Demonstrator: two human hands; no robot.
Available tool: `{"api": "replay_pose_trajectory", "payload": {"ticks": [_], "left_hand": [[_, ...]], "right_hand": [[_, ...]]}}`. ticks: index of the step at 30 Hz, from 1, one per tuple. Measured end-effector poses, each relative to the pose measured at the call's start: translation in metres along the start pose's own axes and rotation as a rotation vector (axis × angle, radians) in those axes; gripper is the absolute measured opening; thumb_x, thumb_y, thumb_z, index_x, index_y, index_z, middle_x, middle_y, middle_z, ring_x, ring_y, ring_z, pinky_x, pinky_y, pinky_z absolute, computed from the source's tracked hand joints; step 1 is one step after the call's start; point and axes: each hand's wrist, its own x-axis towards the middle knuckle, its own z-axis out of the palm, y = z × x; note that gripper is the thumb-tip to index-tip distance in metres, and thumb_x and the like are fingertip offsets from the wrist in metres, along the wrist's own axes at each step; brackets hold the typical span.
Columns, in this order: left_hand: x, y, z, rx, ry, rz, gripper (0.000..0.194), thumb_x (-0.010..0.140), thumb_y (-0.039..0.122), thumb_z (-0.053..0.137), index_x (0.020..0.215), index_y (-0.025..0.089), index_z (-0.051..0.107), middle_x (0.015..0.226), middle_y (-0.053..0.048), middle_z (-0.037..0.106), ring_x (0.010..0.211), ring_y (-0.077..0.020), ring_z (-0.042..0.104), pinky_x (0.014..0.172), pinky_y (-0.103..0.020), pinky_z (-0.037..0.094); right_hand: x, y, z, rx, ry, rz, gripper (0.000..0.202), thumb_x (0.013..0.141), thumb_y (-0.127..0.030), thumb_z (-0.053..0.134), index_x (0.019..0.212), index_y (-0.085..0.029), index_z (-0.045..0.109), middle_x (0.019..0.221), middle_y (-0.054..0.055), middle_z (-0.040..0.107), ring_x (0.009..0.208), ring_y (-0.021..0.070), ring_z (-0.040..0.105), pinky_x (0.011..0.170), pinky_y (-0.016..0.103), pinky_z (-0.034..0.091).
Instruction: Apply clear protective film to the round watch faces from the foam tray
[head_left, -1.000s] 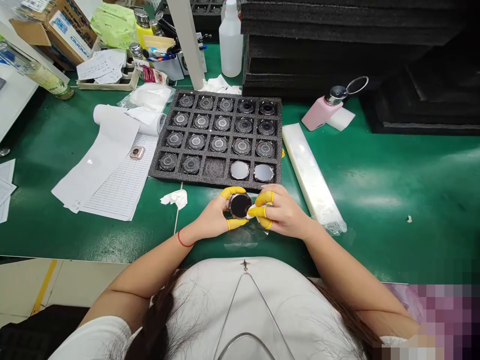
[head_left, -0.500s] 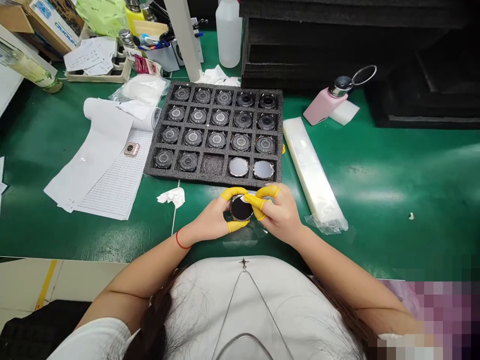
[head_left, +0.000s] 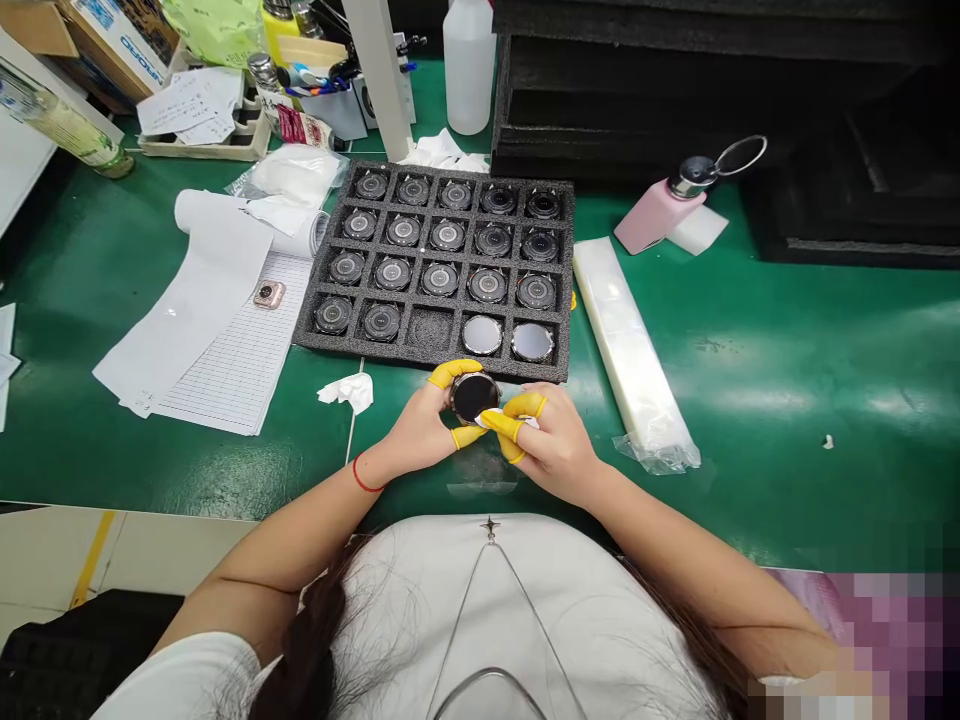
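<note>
Head view: your left hand (head_left: 429, 428) holds watch (head_left: 475, 397) by edges, nearside of tray (head_left: 409, 356); right hand (head_left: 551, 440) pinches white wipe (head_left: 480, 420). Likely light, stiff, slick, scratchable: grip edges only.

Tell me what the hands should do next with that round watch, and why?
Maybe the right hand should slide the white wipe gently across the dark face of the watch. The left hand grips the watch's rim, and the pinched wipe sits at the face's lower edge, with most of the face uncovered.
</note>
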Motion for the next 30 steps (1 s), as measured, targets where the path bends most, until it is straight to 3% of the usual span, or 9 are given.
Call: {"api": "replay_pose_trajectory", "payload": {"ticks": [6,12,21,30], "left_hand": [[0.0018,-0.0034,-0.0008,-0.04,-0.011,0.005,0.063,0.068,0.022,0.077,0.122,0.02,0.046,0.109,-0.006,0.062,0.093,-0.0169,0.064,0.081,-0.028,0.055],[0.0023,0.0033,-0.0031,-0.061,-0.002,-0.02,0.061,0.069,0.021,0.077,0.121,0.02,0.046,0.116,-0.006,0.059,0.099,-0.0177,0.062,0.085,-0.028,0.053],[0.0018,0.0014,-0.0039,-0.056,-0.045,0.011,0.061,0.07,0.021,0.076,0.123,0.021,0.046,0.113,-0.006,0.06,0.095,-0.0172,0.063,0.081,-0.027,0.054],[0.0001,-0.0013,-0.0022,-0.022,-0.069,0.008,0.059,0.072,0.021,0.074,0.123,0.022,0.045,0.113,-0.006,0.059,0.093,-0.0162,0.062,0.08,-0.026,0.054]], "right_hand": [[-0.0007,-0.0079,0.0051,0.168,-0.023,0.097,0.017,0.085,-0.009,0.053,0.09,-0.02,0.066,0.082,0.004,0.058,0.078,0.0159,0.051,0.07,0.032,0.045],[0.0002,-0.0103,0.0017,0.229,0.011,0.043,0.018,0.083,-0.01,0.055,0.093,-0.021,0.066,0.08,0.003,0.056,0.075,0.0145,0.051,0.082,0.038,0.047],[-0.0014,-0.0086,-0.001,0.063,0.075,0.009,0.018,0.082,-0.011,0.054,0.09,-0.023,0.065,0.082,0.003,0.056,0.077,0.0165,0.049,0.084,0.041,0.047],[-0.0024,-0.0028,-0.0008,-0.069,-0.034,-0.021,0.013,0.086,-0.014,0.053,0.085,-0.02,0.064,0.086,0.005,0.058,0.083,0.0183,0.048,0.092,0.044,0.043]]}}
